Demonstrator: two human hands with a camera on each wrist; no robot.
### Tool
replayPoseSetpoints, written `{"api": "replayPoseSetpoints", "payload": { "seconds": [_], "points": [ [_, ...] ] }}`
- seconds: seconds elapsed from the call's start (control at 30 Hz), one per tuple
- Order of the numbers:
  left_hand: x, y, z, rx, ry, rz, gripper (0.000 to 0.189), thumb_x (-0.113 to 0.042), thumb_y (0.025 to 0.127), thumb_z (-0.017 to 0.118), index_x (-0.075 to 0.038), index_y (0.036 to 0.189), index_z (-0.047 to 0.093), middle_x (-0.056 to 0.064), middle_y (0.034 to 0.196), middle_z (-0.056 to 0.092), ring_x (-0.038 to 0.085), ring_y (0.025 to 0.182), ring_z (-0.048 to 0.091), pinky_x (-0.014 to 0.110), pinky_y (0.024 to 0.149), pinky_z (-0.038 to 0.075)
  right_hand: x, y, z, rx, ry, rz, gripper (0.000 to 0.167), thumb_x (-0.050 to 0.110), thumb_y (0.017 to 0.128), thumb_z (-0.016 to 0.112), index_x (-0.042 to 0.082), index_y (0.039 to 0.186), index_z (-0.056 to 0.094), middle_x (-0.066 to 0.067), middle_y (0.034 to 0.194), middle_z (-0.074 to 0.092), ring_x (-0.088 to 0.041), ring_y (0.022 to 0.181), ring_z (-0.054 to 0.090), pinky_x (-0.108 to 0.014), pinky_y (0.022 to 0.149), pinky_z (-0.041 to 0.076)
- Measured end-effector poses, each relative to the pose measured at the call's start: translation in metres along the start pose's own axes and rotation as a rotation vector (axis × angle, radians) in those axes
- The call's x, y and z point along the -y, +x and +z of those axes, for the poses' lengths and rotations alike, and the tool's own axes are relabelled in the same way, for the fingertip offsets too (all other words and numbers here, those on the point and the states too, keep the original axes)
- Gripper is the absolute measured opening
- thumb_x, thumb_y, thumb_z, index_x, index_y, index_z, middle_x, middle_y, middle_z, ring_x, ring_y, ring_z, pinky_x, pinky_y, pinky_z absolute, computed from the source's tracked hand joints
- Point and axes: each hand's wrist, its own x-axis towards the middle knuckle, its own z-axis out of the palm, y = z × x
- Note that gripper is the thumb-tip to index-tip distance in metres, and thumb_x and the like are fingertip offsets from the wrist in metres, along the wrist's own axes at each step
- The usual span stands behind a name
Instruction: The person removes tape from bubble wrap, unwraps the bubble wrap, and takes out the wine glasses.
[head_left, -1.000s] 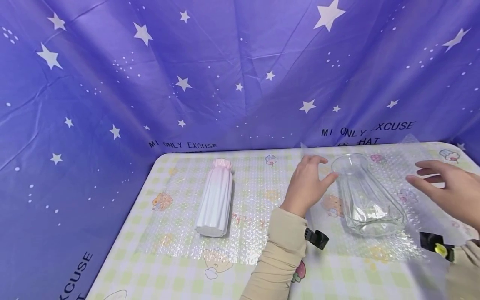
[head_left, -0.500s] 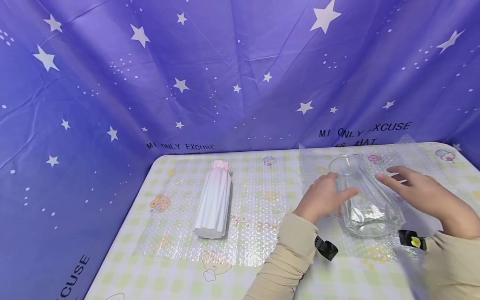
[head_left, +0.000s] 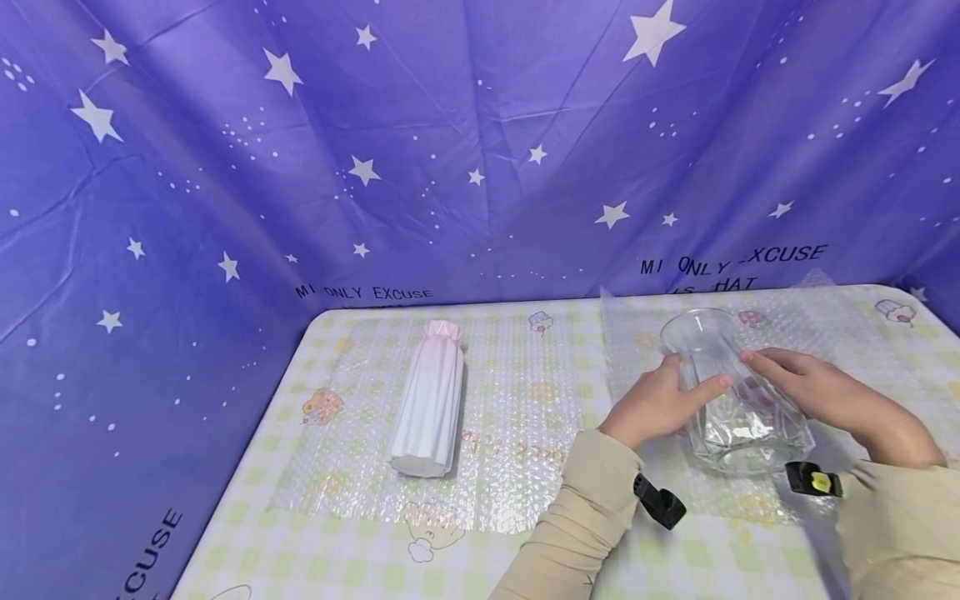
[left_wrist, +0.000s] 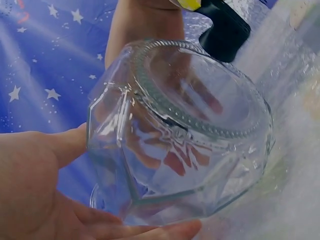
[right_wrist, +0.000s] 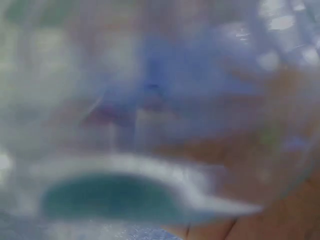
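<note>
A clear glass vase [head_left: 742, 429] with faceted sides lies on its side at the right of the table, its mouth toward the back and its thick base toward the person. My left hand [head_left: 660, 404] grips it on the left side, thumb on top. From the right, my right hand [head_left: 836, 398] holds it around the middle with the thumb on the glass. In the left wrist view, the vase's ridged base ring [left_wrist: 170, 117] shows close up beside the left hand [left_wrist: 35, 175]. Blurred glass [right_wrist: 150, 125] fills most of the right wrist view.
Under the glass vase lies a sheet of bubble wrap [head_left: 847, 333]. On the left, a pleated pink-and-white vase [head_left: 427, 408] lies on another bubble wrap sheet [head_left: 322, 475]. A checked cloth [head_left: 360, 554] covers the table. A blue star-printed curtain [head_left: 450, 167] hangs behind.
Both hands have closed in on the glass vase from either side and now hold it. The left hand moved right and toward the person; the right moved left. The pleated vase stays put.
</note>
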Motion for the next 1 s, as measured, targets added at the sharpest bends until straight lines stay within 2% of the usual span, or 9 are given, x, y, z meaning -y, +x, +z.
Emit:
{"api": "replayPoseSetpoints", "payload": {
  "seconds": [0.07,0.13,0.4,0.77,0.87,1.0],
  "points": [
    [0.001,0.0,0.001,0.005,-0.015,-0.015,0.083,-0.069,0.093,0.049,-0.019,0.157,0.028,0.0,0.142,0.057,0.016,0.123,0.059,0.036,0.098,0.052,-0.001,0.0,0.0,0.011,0.005,0.006,0.076,0.047,0.107,0.024,-0.018,0.145,0.029,-0.048,0.142,0.029,-0.058,0.115,0.048,-0.05,0.072,0.054],
    [0.001,0.001,0.001,0.017,-0.04,-0.028,0.084,-0.069,0.092,0.049,-0.02,0.157,0.027,-0.001,0.147,0.052,0.017,0.129,0.055,0.037,0.101,0.05,-0.001,0.0,0.0,0.016,0.007,0.01,0.076,0.048,0.107,0.023,-0.019,0.145,0.028,-0.048,0.142,0.028,-0.061,0.118,0.045,-0.053,0.074,0.054],
    [0.002,0.001,0.0,0.032,-0.113,-0.049,0.082,-0.066,0.092,0.053,-0.019,0.155,0.032,0.0,0.145,0.054,0.017,0.126,0.057,0.036,0.1,0.051,0.0,-0.001,0.001,0.047,0.037,0.01,0.079,0.049,0.107,0.017,-0.02,0.145,0.024,-0.048,0.145,0.023,-0.069,0.124,0.032,-0.066,0.081,0.049],
    [-0.004,0.001,0.002,-0.017,-0.116,-0.016,0.079,-0.062,0.091,0.059,-0.015,0.152,0.038,0.004,0.135,0.062,0.017,0.115,0.064,0.032,0.092,0.055,-0.002,-0.003,0.001,0.066,0.093,0.012,0.079,0.049,0.107,0.014,-0.018,0.148,0.016,-0.048,0.146,0.017,-0.07,0.125,0.027,-0.075,0.085,0.043],
    [-0.008,-0.001,0.002,-0.035,-0.134,-0.005,0.079,-0.06,0.09,0.063,-0.017,0.151,0.039,0.003,0.134,0.062,0.017,0.114,0.064,0.032,0.09,0.056,0.0,-0.006,-0.002,0.062,0.106,0.008,0.078,0.049,0.107,0.014,-0.017,0.149,0.014,-0.048,0.146,0.019,-0.069,0.123,0.031,-0.072,0.081,0.046],
    [-0.013,-0.004,-0.001,-0.059,-0.145,0.017,0.075,-0.058,0.09,0.064,-0.019,0.15,0.041,0.002,0.132,0.064,0.014,0.107,0.066,0.03,0.085,0.056,0.003,-0.009,-0.006,0.035,0.128,-0.016,0.075,0.046,0.108,0.016,-0.017,0.15,0.014,-0.048,0.142,0.029,-0.06,0.114,0.051,-0.063,0.076,0.052]
  ]
}}
